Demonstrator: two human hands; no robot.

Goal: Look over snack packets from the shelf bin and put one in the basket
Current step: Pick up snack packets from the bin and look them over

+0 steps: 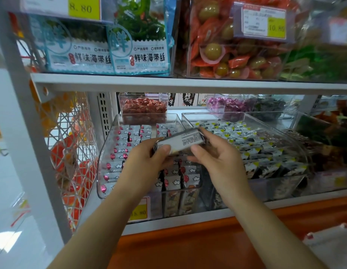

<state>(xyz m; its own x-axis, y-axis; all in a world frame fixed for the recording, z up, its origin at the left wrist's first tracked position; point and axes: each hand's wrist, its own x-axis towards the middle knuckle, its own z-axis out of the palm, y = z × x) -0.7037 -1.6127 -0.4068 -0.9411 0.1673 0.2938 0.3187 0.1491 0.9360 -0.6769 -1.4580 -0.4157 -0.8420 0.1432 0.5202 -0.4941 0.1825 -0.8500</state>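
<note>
A shelf board across the upper middle is overhanging two open-topped bins, leaving a reaching gap above them.

tag-L 8.80 | tag-R 10.80 | kelp pks 鲜味海带丝 | bin tag 15.80

Bright, even shop light, going soft towards the edges.

The packet gripped in my left hand and right hand looks fairly sharp at centre. The price tag at 2 o'clock smears into blur. A sheen hazes the clear bin wall at 4 o'clock, the floor washes out white at 8 o'clock, and the shelf post at 9 o'clock leans with lens distortion.
</note>
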